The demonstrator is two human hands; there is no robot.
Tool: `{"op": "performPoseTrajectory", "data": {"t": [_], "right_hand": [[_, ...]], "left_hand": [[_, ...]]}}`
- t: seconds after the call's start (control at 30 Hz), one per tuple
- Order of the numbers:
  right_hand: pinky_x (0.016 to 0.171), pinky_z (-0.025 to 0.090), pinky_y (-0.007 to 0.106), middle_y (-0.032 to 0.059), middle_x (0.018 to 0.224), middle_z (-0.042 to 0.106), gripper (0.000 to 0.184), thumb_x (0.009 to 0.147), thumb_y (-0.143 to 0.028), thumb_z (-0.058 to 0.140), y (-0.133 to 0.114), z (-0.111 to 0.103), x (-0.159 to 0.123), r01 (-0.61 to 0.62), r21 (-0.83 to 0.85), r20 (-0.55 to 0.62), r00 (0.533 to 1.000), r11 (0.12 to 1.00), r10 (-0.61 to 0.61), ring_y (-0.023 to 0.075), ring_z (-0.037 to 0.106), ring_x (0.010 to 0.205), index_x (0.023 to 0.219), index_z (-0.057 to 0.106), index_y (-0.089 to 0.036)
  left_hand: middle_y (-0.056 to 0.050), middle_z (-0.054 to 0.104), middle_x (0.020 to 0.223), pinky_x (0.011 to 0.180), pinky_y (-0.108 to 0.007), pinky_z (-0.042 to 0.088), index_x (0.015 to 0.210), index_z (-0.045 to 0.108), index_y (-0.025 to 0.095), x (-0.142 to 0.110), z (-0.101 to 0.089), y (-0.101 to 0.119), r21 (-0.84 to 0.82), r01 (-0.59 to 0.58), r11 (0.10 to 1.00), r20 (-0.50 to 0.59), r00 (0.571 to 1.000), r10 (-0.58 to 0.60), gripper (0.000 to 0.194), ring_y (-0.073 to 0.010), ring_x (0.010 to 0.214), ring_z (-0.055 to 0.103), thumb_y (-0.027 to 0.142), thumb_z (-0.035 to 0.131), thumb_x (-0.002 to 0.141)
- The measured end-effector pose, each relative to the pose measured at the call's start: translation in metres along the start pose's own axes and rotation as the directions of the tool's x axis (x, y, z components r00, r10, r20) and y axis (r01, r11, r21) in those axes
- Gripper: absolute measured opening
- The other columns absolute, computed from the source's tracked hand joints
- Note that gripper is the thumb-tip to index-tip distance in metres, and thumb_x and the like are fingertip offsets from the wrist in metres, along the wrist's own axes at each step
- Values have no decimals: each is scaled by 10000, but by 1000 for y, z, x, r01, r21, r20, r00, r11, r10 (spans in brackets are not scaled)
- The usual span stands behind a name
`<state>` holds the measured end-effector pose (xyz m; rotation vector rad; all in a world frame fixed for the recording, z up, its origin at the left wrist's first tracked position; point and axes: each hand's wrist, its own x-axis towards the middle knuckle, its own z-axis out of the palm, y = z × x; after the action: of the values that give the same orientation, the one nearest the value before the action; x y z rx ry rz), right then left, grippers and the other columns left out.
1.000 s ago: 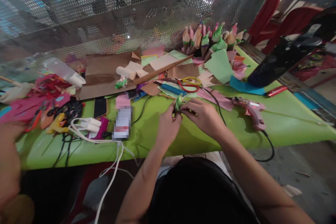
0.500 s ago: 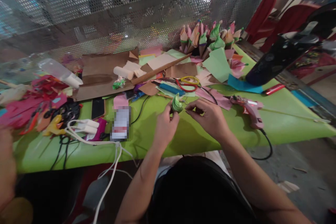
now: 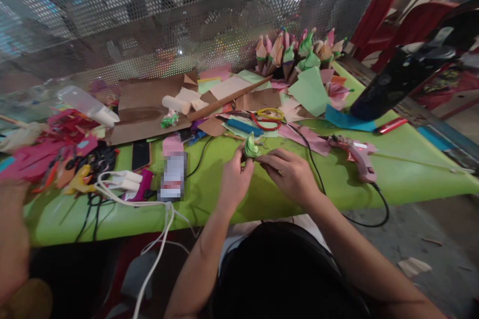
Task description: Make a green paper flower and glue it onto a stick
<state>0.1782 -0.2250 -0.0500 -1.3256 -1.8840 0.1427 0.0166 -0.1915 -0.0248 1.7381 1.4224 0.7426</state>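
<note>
Between the fingers and thumb of my left hand (image 3: 236, 174) is a light green paper ice cream swirl (image 3: 251, 146), its twisted tip pointing up. My left fingers are closed around its base, which they hide. My right hand (image 3: 286, 172) comes in from the other side, thumb and fingertips pinched together at the swirl's lower right edge. Whatever is in that pinch is too small to make out. Just beyond both hands lie a blue-handled tool (image 3: 245, 126) and red-handled scissors (image 3: 266, 123).
Finished paper cones (image 3: 288, 55) stand at the back. A pink glue gun (image 3: 361, 159) lies to the right, near a dark tumbler (image 3: 396, 79). Phones, white cables (image 3: 149, 203) and paper scraps cover the left side. Another person's arm (image 3: 13, 239) shows at the left edge.
My right hand has moved left, bringing its pinched fingertips from just beside the green swirl to its edge. My left hand keeps its hold, and the swirl has tilted slightly.
</note>
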Motion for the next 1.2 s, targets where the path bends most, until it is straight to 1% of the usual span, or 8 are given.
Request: {"op": "performPoseTrajectory", "data": {"t": [0.27,0.43,0.57,0.7,0.87,0.93,1.07,1.2], "right_hand": [[662,415,287,61,859,723,275,936,-114,568,-3,4,2,56,-183,72,996,982,-43,188,631,749,1080,763,-243],[698,474,292,68,897,735,238,955,-141,565,0,4,1,9,-90,4,1000,996,-9,197,666,783,1049,760,-240],[714,529,294,63,898,736,196,993,-207,559,1,0,3,-49,25,-67,996,998,51,189,692,779,986,753,-235],[723,557,287,58,891,731,186,984,-195,577,-1,2,8,-39,128,-108,993,991,53,189,710,800,983,758,-239],[772,563,304,77,936,747,190,988,-199,577,-1,9,11,-62,83,-82,994,995,68,208,719,853,980,764,-233],[769,559,302,76,937,748,187,986,-195,579,0,10,11,-67,61,-72,995,996,71,206,717,849,978,762,-230],[727,542,287,73,934,743,191,969,-166,582,1,10,12,-40,23,-79,996,999,42,206,711,832,1003,762,-221],[721,533,278,69,939,741,218,962,-153,566,0,10,14,-25,8,-71,997,1000,26,201,708,833,1026,762,-226]], "left_hand": [[-109,748,1180,859,-307,531,1348,585,186,1,1,-3,-51,9,999,-13,1000,-10,414,-201,968,700,255,490,951],[-114,742,1207,894,-327,525,1331,588,185,1,0,-3,-43,-3,999,-20,1000,2,404,-203,964,697,235,508,938],[-95,759,1093,891,-339,522,1365,568,187,1,-1,0,-8,17,1000,-29,999,-17,429,-212,935,693,244,505,944],[-92,759,1101,895,-343,525,1374,554,198,1,-3,3,15,23,1000,-15,1000,-23,437,-224,979,700,240,517,940],[-105,751,1099,905,-348,532,1365,537,177,0,-2,-2,-35,5,999,-14,1000,-6,429,-221,987,701,218,508,940],[-108,731,1172,918,-337,536,1394,499,192,-1,1,-4,-106,-38,994,-19,999,36,458,-211,1039,699,197,505,936],[-137,617,1360,893,-315,549,1398,432,224,-1,8,-11,-153,-199,968,-167,971,173,513,-198,1122,671,145,534,902],[-107,639,1181,770,-280,542,1252,445,229,-1,14,-20,-39,-305,951,-317,907,278,411,-190,1037,654,120,570,876]]}}
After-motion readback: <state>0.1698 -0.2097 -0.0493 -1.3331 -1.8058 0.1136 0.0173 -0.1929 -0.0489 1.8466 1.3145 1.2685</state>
